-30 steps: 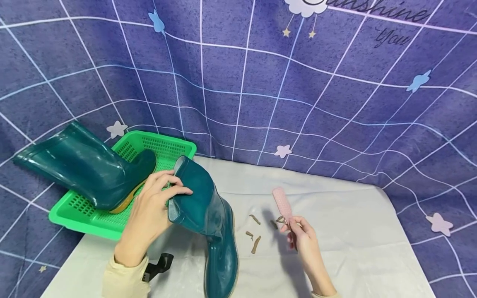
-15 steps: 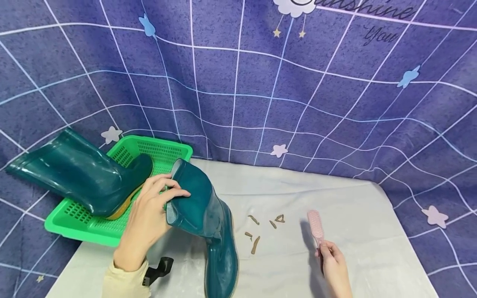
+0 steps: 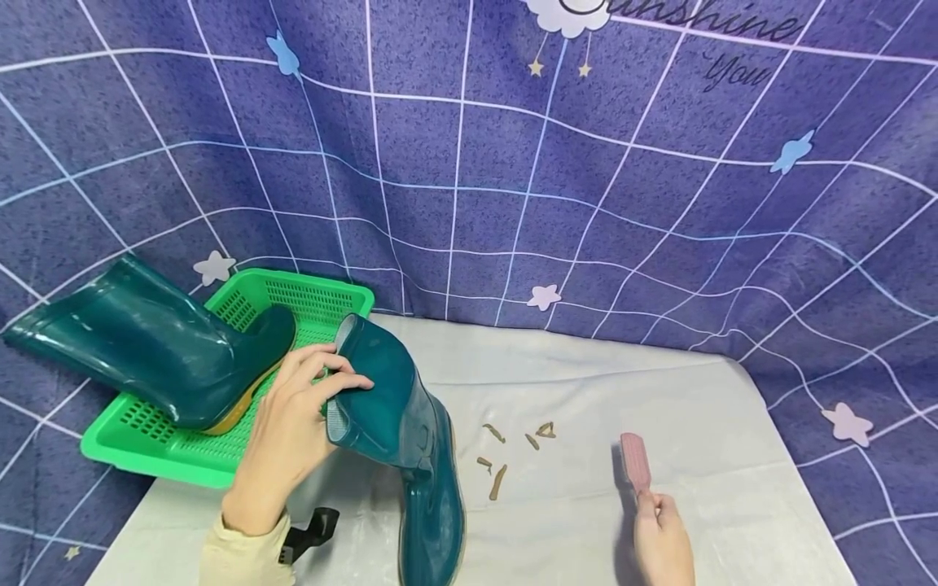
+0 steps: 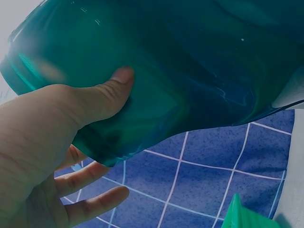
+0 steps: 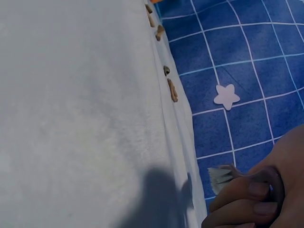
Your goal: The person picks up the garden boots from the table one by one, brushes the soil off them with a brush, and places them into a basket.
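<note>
A dark green rubber boot (image 3: 432,505) stands on the white-covered table in the head view, its shaft bent to the left. My left hand (image 3: 282,431) pinches the shaft's open rim. In the left wrist view the thumb (image 4: 111,92) presses the outside of the shaft, while other fingers lie below the rim, partly hidden. To the right, my right hand (image 3: 664,541) grips the handle of a pink brush (image 3: 635,462), held apart from the boot. Pale bristles (image 5: 219,178) show in the right wrist view, with fingers curled round the handle.
A second green boot (image 3: 161,350) lies tilted in a green plastic basket (image 3: 139,465) at the left. Several brown scraps (image 3: 497,482) lie scattered between the boot and brush. A black object (image 3: 317,531) is near the left sleeve. A blue gridded curtain (image 3: 454,203) hangs behind.
My right hand has carried the brush to the right and nearer to me, away from the brown scraps. The left hand keeps its hold on the boot, and the view has shifted slightly.
</note>
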### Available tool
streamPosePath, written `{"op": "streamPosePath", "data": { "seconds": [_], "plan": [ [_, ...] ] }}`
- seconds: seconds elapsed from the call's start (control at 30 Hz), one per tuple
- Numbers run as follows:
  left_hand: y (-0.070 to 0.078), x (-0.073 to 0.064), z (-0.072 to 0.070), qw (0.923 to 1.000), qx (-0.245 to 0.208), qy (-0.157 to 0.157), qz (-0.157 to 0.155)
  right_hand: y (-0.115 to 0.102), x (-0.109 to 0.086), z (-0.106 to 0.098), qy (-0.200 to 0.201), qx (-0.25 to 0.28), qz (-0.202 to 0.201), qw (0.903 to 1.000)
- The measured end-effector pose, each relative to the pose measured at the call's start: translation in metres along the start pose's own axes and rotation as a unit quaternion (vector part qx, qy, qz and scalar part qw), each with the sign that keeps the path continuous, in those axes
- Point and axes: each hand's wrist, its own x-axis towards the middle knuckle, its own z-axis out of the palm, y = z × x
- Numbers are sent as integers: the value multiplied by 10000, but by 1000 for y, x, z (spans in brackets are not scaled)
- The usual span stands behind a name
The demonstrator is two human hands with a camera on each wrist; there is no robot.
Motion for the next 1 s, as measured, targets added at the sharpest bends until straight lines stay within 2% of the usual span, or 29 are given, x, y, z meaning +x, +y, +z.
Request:
{"op": "streamPosePath", "data": {
  "seconds": [0.2, 0.43, 0.6, 0.73, 0.8, 0.93, 1.0],
  "plan": [
    [0, 0, 1, 10000, -30, 51, 46, 4, 0, -3, -301, -364, -78, 9989],
    [2, 3, 0, 9998, 65, 119, 150, 4, 0, -2, -349, -403, -59, 9986],
    [5, 13, -2, 9976, 183, 354, 574, 3, -1, 1, -156, -211, -23, 9997],
    [9, 26, -6, 9926, 335, 615, 989, 1, -4, 3, -2, 279, -5, 9996],
    [10, 32, -10, 9893, 382, 861, 1114, 0, -5, 4, -41, 828, -83, 9965],
    [14, 39, -25, 9822, 342, 1437, 1158, -6, -8, 3, -259, 1887, -275, 9813],
    [17, 42, -32, 9781, 278, 1695, 1171, -10, -10, 2, -340, 2185, -349, 9746]
  ]
}}
